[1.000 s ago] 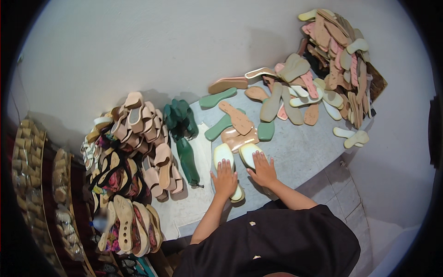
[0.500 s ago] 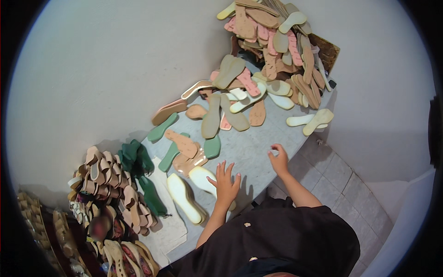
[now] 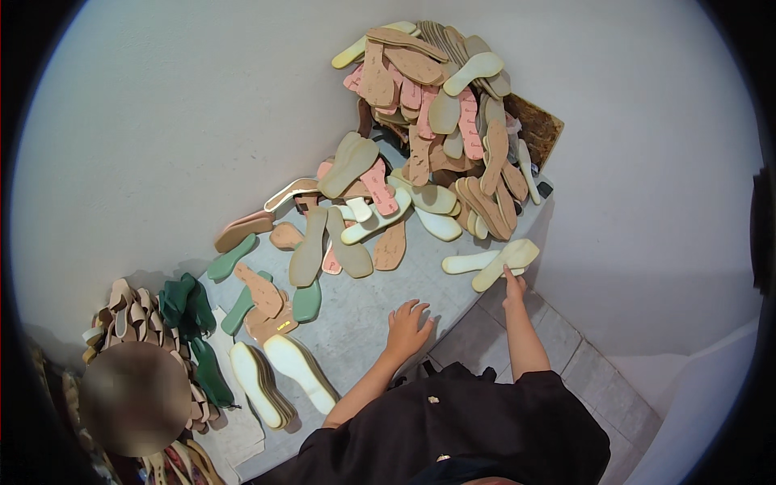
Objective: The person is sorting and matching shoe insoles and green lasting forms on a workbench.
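Note:
My right hand [image 3: 515,289] reaches the table's right edge. It grips the near side of a pale yellow shoe insole [image 3: 508,265], with one finger or the thumb on top and the rest partly hidden. That insole lies crosswise over a white insole [image 3: 469,263]. Over the bare middle of the grey table [image 3: 364,311] my left hand [image 3: 408,330] is open, fingers spread and holding nothing. To its left are two stacks of cream insoles, one thick stack [image 3: 257,384] and another [image 3: 301,373] beside it.
A tall heap of beige, pink and grey insoles [image 3: 432,105] fills the far corner by a brown board [image 3: 535,133]. Green insoles [image 3: 307,301] lie mid-left. Dark green pieces [image 3: 212,372] and beige sandal uppers [image 3: 133,315] crowd the left edge. Walls stand behind and right.
My right hand has moved right, from above the table edge onto the crossed insoles. My left hand has left the cream stacks and shifted right. The whole view has swung to the right.

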{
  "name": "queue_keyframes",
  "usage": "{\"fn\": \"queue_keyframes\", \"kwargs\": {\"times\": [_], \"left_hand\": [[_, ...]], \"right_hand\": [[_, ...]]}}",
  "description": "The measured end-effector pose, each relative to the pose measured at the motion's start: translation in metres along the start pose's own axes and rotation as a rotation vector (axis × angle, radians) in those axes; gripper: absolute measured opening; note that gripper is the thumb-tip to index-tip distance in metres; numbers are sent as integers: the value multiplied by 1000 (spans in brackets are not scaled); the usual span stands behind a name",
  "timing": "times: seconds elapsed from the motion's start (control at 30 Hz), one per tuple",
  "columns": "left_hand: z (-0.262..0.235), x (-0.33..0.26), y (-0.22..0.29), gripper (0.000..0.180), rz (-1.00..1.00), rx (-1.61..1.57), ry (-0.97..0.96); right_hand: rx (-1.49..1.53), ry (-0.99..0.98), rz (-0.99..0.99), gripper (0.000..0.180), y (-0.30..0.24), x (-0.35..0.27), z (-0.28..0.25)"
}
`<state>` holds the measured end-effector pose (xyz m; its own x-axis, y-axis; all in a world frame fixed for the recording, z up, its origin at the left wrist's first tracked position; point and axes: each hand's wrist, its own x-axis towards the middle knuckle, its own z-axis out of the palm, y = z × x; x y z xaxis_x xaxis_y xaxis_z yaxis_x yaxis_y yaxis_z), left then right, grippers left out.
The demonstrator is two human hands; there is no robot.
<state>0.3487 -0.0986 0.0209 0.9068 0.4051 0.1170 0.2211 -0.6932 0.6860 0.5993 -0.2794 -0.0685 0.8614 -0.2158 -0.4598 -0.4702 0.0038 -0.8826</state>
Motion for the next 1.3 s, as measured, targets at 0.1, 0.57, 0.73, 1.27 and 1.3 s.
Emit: {"fn": "queue_keyframes", "kwargs": {"times": [0.1, 0.57, 0.73, 1.27, 1.3], "left_hand": [[6, 11, -4, 38, 31, -39, 21], [2, 20, -14, 35, -46, -76, 81], [3, 21, -9, 38, -11, -86, 123], [-39, -14, -8, 40, -292, -504, 80], [-45, -21, -13, 40, -303, -494, 171]], "right_hand": [[-136, 35, -88, 83, -11, 4, 9], [-86, 86, 11, 72, -36, -5, 39], [189, 112, -265, 66, -16, -31, 41], [239, -926, -137, 70, -45, -180, 60], [127, -996, -116, 72, -40, -188, 69]]}}
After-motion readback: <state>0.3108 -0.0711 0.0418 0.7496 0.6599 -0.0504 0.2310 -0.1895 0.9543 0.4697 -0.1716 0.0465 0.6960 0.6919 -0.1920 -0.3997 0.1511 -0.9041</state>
